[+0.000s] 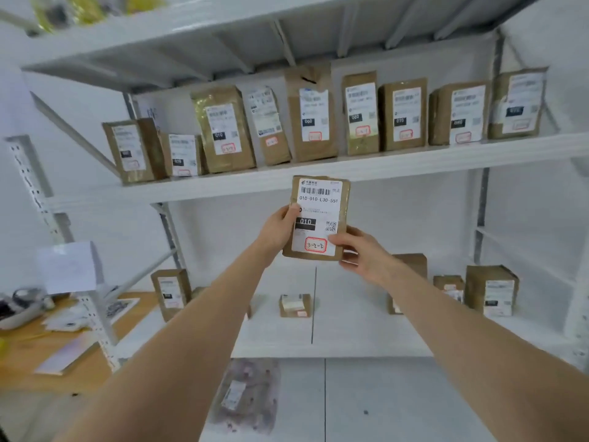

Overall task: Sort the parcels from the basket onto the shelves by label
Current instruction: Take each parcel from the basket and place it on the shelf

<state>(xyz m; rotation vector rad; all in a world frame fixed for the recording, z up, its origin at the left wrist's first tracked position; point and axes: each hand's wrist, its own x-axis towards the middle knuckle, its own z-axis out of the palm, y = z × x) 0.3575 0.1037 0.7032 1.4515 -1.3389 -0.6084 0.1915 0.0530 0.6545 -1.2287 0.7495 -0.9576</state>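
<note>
I am gripping the brown parcel (319, 215) by its side edges between my left hand (279, 228) and right hand (361, 254), holding it upright below the upper shelf (414, 161), and judging I should be keeping thumbs off its red-boxed code (315, 245) while matching it.

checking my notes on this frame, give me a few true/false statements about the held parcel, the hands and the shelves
1. The left hand and the right hand both hold the parcel. True.
2. The parcel rests on the upper shelf. False: it is held up in front of the shelves, touching neither.
3. The black box on the parcel's label reads 010. True.
4. The label faces away from the camera. False: it faces the camera, barcode at the top.
5. The upper shelf holds a single box. False: a row of boxes stands along it.
</note>
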